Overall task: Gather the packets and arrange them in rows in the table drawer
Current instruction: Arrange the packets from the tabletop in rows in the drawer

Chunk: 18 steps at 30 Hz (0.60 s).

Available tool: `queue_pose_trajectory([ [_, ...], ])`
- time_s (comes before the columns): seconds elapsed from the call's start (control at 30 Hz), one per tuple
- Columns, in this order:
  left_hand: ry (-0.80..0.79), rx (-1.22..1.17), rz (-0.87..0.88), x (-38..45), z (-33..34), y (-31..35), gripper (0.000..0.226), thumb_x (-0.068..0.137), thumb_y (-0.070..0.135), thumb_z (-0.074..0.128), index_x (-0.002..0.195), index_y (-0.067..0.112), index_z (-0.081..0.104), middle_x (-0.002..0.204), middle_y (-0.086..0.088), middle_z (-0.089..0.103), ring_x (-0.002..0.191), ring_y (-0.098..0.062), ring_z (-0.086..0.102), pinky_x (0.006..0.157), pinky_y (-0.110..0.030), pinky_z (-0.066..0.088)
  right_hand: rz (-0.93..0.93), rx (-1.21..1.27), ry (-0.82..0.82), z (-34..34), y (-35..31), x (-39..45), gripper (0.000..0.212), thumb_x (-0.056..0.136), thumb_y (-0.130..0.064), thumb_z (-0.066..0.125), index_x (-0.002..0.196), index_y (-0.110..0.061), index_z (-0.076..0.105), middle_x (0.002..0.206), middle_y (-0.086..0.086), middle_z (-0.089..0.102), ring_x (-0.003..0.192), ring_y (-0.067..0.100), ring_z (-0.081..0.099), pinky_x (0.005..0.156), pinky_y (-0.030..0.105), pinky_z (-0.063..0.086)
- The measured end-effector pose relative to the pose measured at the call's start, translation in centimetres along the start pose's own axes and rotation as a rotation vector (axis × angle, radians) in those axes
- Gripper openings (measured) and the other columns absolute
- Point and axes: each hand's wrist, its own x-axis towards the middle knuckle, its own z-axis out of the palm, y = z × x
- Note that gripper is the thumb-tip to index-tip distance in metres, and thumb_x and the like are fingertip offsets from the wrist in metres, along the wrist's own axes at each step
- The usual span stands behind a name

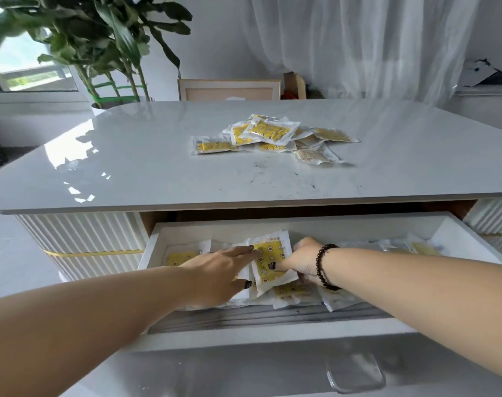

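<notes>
1. Right hand [303, 260], a dark bead bracelet [324, 266] at its wrist, reaches into the open white drawer [272, 338] and pinches a yellow-printed packet [271, 260] by its right edge, thumb on top.
2. Left hand [224, 272] lies flat and unclenched, fingers extended, fingertips touching the same packet's left side.
3. That packet sits tilted on top of other packets [292, 292] lying overlapped on the drawer floor; more lie toward the drawer's left [181, 257] and right ends.
4. On the glossy white tabletop [129, 167], well apart from the drawer, a loose pile of packets [272, 136] lies heaped and overlapping.
</notes>
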Motion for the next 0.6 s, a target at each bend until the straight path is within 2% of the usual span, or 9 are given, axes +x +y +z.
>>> queue_pose_trajectory([
  [0.1,-0.05,0.126,0.037,0.5,0.5,0.1,0.062,0.102,0.043,0.031,0.154,0.029,0.0,0.161,0.013,-0.003,0.148,-0.012,0.003,0.119,-0.034,0.012,-0.042,-0.348,0.09,0.0,-0.5,-1.0,0.042,0.068,-0.044,0.079,0.08,-0.014,0.052,0.075,0.002,0.054,0.064,0.015,0.049,0.048,0.022,0.037],
  [0.13,-0.071,0.168,0.046,0.7,0.8,0.0,0.063,0.102,0.045,0.029,0.154,0.027,-0.001,0.161,0.011,-0.005,0.148,-0.012,-0.001,0.121,-0.035,0.008,-0.07,-0.403,0.113,0.1,-0.7,-1.3,0.043,0.07,-0.045,0.077,0.072,-0.016,0.046,0.068,-0.001,0.048,0.06,0.013,0.046,0.046,0.022,0.034],
  [0.2,-0.105,0.231,0.06,1.0,1.1,-0.2,0.063,0.102,0.047,0.026,0.154,0.025,-0.003,0.161,0.009,-0.007,0.148,-0.012,-0.007,0.121,-0.038,0.003,-0.143,-0.488,0.137,0.2,-0.9,-1.9,0.044,0.074,-0.045,0.073,0.064,-0.017,0.041,0.063,-0.002,0.045,0.061,0.013,0.051,0.049,0.023,0.043],
  [0.3,-0.091,0.278,0.083,1.4,0.7,-0.3,0.06,0.102,0.047,0.024,0.154,0.025,0.004,0.161,0.008,0.001,0.148,-0.012,-0.005,0.121,-0.034,0.0,-0.166,-0.499,0.106,0.0,-0.7,-2.2,0.035,0.079,-0.038,0.07,0.065,-0.016,0.048,0.061,0.001,0.056,0.068,0.021,0.067,0.068,0.03,0.058],
  [0.43,-0.103,0.348,0.103,1.1,0.1,-0.8,0.053,0.102,0.045,0.025,0.151,0.026,0.023,0.16,0.009,0.015,0.148,-0.014,0.002,0.121,-0.035,0.006,-0.139,-0.443,0.082,0.0,0.1,-2.3,0.033,0.077,-0.037,0.075,0.081,-0.01,0.056,0.07,0.007,0.062,0.072,0.026,0.071,0.069,0.034,0.059],
  [0.6,-0.167,0.412,0.057,-0.5,-1.0,0.0,0.054,0.103,0.043,0.026,0.151,0.02,0.023,0.16,0.004,0.016,0.148,-0.015,0.004,0.121,-0.036,0.011,-0.145,-0.523,0.108,-0.3,-0.3,-3.6,0.032,0.081,-0.038,0.07,0.085,-0.009,0.057,0.075,0.006,0.062,0.071,0.024,0.066,0.067,0.033,0.057],
])
